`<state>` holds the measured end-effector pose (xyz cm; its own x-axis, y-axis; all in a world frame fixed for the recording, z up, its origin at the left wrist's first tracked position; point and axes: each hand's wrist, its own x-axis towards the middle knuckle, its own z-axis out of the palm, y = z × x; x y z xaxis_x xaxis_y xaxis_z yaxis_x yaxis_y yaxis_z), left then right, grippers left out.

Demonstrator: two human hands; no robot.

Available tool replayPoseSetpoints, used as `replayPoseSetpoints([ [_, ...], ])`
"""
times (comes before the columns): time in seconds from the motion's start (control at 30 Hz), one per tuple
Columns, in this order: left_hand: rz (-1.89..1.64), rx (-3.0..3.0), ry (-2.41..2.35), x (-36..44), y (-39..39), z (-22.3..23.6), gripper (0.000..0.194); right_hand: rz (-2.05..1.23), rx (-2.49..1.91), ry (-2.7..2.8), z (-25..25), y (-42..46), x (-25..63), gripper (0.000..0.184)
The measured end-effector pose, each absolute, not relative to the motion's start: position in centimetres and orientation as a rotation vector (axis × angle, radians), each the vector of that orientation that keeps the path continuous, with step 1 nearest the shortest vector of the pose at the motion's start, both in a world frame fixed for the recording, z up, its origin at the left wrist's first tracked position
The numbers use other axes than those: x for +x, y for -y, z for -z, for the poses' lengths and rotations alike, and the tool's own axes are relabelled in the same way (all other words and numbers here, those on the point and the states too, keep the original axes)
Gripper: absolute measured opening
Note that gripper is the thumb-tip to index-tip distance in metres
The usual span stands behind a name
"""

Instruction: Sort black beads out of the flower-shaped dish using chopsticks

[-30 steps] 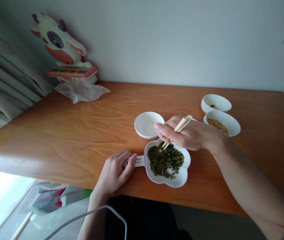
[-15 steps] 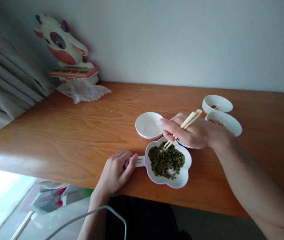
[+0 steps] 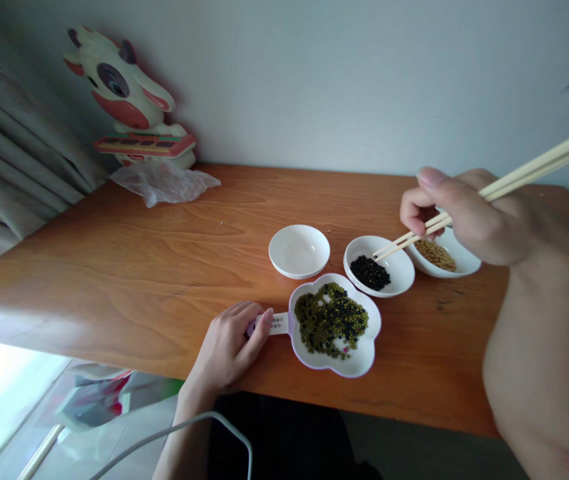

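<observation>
My left hand (image 3: 238,340) is closed around the handle of a flower-shaped white dish (image 3: 361,363) with a purple rim. Green and black beans (image 3: 331,320) lie mixed in the dish. In my right hand (image 3: 474,207) is a pair of chopsticks (image 3: 519,177), slanting down to the left. Their tips are over a white bowl (image 3: 404,273) that holds black beans (image 3: 370,273); a small dark bean appears to be at the tips. Partly under my right hand stands another white bowl (image 3: 467,267) with tan beans (image 3: 435,255).
A white bowl (image 3: 299,250) with nothing visible inside stands behind the dish. At the back left, a cow-shaped toy keyboard (image 3: 149,143) stands by a crumpled plastic bag (image 3: 169,185). A grey cable (image 3: 214,415) hangs across my left forearm. The table's front edge runs just below the dish.
My right hand has moved right with the chopsticks, whose tips went from the flower-shaped dish to the bowl of black beans. That bowl has come into view. My left hand stays on the handle.
</observation>
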<state>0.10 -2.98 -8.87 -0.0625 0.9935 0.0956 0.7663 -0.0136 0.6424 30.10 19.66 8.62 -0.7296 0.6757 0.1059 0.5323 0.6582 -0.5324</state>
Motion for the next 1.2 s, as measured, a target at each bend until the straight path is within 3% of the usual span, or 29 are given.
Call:
replayPoseSetpoints([
  [0.4,-0.792,1.83,-1.885,0.2,3.0,8.7,0.038,-0.685,-0.908,2.627,-8.7,-18.7,29.1,0.068],
  [0.8,-0.779,1.839,-1.892,0.2,3.0,8.8,0.039,-1.03,-0.746,2.796,-6.1,-16.3,24.3,0.065],
  [1.2,-0.786,1.819,-1.89,0.2,3.0,8.7,0.038,-1.048,-0.646,2.871,-4.3,-16.4,23.0,0.062],
])
